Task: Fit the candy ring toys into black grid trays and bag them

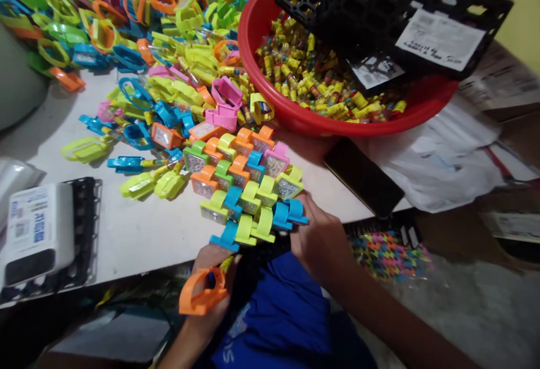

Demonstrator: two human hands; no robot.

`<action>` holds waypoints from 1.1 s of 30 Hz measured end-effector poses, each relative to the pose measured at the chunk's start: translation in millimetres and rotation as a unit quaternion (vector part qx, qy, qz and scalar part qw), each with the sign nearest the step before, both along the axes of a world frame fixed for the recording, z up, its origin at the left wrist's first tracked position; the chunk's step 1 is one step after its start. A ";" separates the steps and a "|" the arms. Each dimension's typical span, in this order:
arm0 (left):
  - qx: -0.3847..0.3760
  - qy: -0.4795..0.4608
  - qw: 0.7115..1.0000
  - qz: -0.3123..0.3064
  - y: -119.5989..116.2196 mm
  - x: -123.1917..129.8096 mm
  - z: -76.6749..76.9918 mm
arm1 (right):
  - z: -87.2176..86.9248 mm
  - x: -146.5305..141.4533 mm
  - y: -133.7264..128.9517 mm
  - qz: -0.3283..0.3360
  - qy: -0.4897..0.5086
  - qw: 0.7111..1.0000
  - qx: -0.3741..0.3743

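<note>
L hand (210, 257) is at the near L corner of a block of toy watches (248, 194), closed on an orange toy watch (198, 306) w/ a short yellow stem. R hand (318, 239) is against the block's near R side, fingers curled, but their tips are hidden, so can't tell if they're clamped on it.

The block sits at the table's near edge, btwn the hands: staggered rows of blue, yellow, orange, green & pink, straps up. Something dark shows under it, poss. a black tray, though it's too shadowed to be sure.

Beyond, on the white table (135, 228), a big loose pile of toy watches (169, 26) in mixed colours spreads to the far L, some w/ candy-filled tubes attached. R of the pile, a red basin (295, 118) holds many yellow-wrapped candy tubes (295, 73), w/ black lattice trays (363, 20) lying across its top, white labels on them. A dark phone (365, 178) lies just in front of the basin, white plastic bag (442, 161) to its R.

Near L: a white labelled package (40, 217) on a black lattice tray (88, 217). Lower R, below table level: clear bag of small multicoloured pieces (390, 253).
</note>
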State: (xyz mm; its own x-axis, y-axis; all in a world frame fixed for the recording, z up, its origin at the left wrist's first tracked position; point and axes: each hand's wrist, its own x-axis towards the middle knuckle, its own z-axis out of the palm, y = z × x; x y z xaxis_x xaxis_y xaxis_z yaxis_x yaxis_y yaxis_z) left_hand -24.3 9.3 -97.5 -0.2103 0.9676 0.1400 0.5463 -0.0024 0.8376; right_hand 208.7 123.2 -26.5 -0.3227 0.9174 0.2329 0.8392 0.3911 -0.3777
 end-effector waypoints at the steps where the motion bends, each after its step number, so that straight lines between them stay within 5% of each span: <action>1: 0.015 0.002 1.000 0.000 0.1 1.3 -1.1 | -0.7 0.1 -0.7 0.000 0.001 1.000 0.005; 6: 0.089 0.020 0.996 -0.017 4.9 8.2 3.6 | -5.8 1.0 -4.3 -0.018 0.009 0.999 0.031; 11: 0.101 0.038 0.994 -0.010 9.3 9.6 9.0 | -14.6 -0.5 -7.6 -0.056 0.044 0.997 -0.022; 17: 0.152 0.073 0.985 -0.042 14.0 5.8 14.3 | -6.4 12.5 -8.0 -0.068 0.268 0.954 -0.112; 24: 0.236 0.016 0.971 -0.037 32.5 -8.5 68.2 | 25.8 1.4 23.8 -0.018 0.474 0.867 -0.153; 28: 0.246 0.129 0.951 -0.134 79.3 2.8 96.9 | 25.6 -14.4 33.7 0.001 0.496 0.852 -0.168; 33: 0.226 0.257 0.918 -0.201 116.2 21.9 112.2 | 25.5 -18.4 34.2 0.038 0.509 0.849 -0.133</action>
State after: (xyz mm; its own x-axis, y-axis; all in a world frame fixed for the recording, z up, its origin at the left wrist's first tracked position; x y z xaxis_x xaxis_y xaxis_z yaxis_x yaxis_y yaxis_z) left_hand -2.4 125.5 14.7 0.3565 0.7713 0.5272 0.7485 -0.5735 0.3329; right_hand 190.3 157.4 -1.0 -0.1397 0.9667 0.2143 0.0001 0.2164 -0.9763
